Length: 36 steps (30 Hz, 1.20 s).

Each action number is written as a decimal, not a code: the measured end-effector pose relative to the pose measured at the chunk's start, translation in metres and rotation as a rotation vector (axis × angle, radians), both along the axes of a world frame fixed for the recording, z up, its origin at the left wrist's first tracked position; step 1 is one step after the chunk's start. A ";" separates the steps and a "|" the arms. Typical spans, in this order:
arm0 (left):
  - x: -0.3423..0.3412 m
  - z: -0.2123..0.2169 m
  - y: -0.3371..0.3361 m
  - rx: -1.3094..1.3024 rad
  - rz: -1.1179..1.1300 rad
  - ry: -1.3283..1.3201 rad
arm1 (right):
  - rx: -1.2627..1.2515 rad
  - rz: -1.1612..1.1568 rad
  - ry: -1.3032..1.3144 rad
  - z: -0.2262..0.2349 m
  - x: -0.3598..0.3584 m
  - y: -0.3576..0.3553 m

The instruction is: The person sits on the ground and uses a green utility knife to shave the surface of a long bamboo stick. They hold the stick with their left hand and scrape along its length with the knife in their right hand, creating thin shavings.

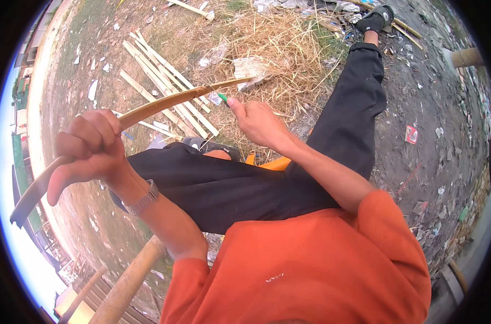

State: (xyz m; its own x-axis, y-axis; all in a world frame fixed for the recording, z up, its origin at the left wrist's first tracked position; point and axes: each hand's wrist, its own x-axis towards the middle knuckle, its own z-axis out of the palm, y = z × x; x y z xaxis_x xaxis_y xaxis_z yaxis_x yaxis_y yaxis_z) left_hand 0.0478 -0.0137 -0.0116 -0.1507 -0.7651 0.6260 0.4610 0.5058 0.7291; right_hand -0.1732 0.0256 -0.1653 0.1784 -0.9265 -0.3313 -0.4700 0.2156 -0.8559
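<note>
Two hands are counted: left hand and right hand. One curved bamboo strip is held between them. One green-handled tool is seen at the right hand. One wristwatch is counted. Roughly eight split bamboo slats are seen on the ground; exact count cannot be told. Two sandals are visible.

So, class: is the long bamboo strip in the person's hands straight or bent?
Bent. The bamboo strip arcs upward between the left hand, gripping it, and the right hand, though fisheye distortion may exaggerate the curve.
</note>
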 end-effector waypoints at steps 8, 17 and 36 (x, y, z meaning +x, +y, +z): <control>-0.001 0.001 0.000 -0.070 -0.041 -0.077 | 0.079 0.015 0.017 0.012 -0.003 -0.005; -0.004 0.004 -0.001 -0.096 -0.062 -0.113 | 0.015 -0.006 0.041 0.003 -0.001 -0.006; -0.010 0.009 0.002 0.119 0.511 -0.109 | 0.281 0.004 -0.318 -0.064 -0.012 0.005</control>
State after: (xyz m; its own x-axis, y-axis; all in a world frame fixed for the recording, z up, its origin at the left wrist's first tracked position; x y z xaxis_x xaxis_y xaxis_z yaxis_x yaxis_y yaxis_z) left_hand 0.0380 -0.0118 -0.0029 0.2005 -0.8227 0.5320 0.0958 0.5569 0.8250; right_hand -0.1849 0.0307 -0.2291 0.3162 -0.8073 -0.4983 -0.1930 0.4595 -0.8670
